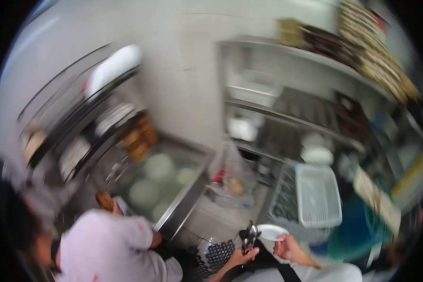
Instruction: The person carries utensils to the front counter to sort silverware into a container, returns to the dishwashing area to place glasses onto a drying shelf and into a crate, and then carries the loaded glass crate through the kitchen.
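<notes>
At lower centre, the left hand [241, 258] clasps metal utensils [250, 236] and the right hand [289, 249] pinches a white plate [270, 231], seemingly stiff and breakable, best held by its rim.

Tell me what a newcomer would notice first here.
Probably the metal sink left of centre, pale round things in its water, with a person beside it. Then, at the bottom, the left hand holding shiny metal things and the right hand a white plate.
</notes>
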Motion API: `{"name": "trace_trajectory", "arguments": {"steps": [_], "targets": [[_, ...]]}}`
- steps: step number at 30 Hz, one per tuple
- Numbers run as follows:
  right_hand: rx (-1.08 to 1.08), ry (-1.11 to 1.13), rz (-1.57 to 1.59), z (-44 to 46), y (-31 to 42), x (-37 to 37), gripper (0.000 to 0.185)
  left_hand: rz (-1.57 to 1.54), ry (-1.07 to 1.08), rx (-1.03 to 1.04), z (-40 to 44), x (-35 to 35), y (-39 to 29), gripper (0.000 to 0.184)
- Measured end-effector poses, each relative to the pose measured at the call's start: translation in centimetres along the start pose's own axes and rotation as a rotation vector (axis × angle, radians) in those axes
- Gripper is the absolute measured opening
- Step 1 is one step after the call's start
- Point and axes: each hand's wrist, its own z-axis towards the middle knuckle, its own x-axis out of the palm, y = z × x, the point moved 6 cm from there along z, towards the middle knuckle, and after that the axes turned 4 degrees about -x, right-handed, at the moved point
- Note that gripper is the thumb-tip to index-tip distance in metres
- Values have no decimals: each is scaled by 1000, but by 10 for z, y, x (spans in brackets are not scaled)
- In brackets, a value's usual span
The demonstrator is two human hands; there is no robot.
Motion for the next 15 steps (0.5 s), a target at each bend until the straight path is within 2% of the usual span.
{"name": "trace_trajectory", "arguments": {"steps": [1, 3, 9, 12, 15], "targets": [[26, -13, 57, -18, -7, -5, 8, -4, 43, -20, 2, 13, 1, 44], [-140, 115, 107, -47, -2, -17, 11, -26, 215, -93, 22, 36, 18, 40], [-844, -230, 32, -177, 30, -69, 10, -61, 451, -148, 33, 132, 2, 35], [-934, -314, 110, -216, 14, -125, 13, -17, 486, -153, 30, 193, 2, 34], [-878, -401, 103, -246, -2, -177, 16, -40, 475, -184, 20, 263, -2, 31]]}}
